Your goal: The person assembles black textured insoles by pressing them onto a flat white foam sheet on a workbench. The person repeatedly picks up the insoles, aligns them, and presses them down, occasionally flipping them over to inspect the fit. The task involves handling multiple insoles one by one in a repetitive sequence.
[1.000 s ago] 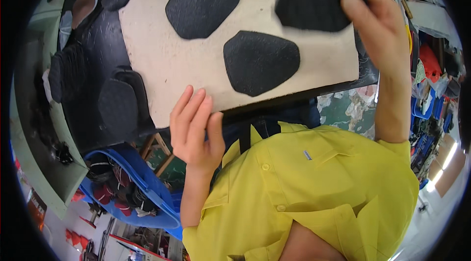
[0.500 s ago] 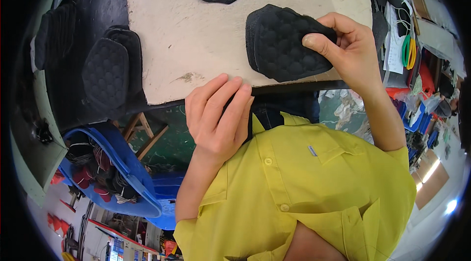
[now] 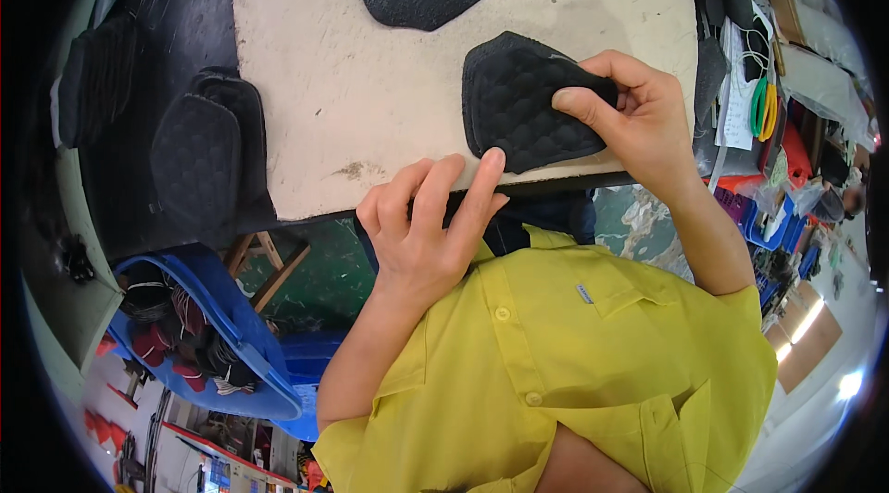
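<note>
Two hands worked one quilted black pad (image 3: 519, 104) at the tabletop (image 3: 352, 95) edge, centre frame. The right hand (image 3: 639, 123) pinched its right edge closed, apparently steadying it; the left hand (image 3: 426, 224), open and holding nothing, touched a fingertip to its lower edge.

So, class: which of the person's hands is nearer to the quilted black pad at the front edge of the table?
Right. The right hand grips the quilted black pad at its right edge. The left hand sits just below it at the table edge, one fingertip reaching its lower rim.
</note>
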Tool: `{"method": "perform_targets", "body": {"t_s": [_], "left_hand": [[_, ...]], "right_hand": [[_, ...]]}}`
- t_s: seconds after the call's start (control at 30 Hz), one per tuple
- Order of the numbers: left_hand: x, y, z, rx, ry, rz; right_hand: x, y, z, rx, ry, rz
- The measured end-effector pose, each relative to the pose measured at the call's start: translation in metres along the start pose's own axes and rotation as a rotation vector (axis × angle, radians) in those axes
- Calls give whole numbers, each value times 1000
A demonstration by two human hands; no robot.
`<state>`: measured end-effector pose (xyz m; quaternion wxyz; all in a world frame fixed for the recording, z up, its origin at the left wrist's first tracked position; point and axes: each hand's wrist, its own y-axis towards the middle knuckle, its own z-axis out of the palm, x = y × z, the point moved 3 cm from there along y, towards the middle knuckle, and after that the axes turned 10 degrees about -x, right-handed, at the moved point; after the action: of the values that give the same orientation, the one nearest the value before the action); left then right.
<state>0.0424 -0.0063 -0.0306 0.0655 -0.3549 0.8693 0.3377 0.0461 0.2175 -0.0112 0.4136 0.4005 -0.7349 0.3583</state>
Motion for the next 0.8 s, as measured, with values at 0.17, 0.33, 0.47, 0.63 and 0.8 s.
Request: {"method": "perform_targets", "body": {"t_s": [0.17,0.33,0.47,0.63,0.8], "left_hand": [[-4,7,-3,50,-12,0],[-15,47,13,115,-340,29],[-20,56,26,321,-70,93],[-23,56,29,331,47,125],[-26,53,30,393,22,89]], "right_hand": [[6,1,2,-27,-73,-3],[17,0,3,-56,-251,-134],[21,-16,3,-251,-414,-679],[5,-21,-14,-281,-213,-288],[-3,-12,-17,-169,0,93]]}}
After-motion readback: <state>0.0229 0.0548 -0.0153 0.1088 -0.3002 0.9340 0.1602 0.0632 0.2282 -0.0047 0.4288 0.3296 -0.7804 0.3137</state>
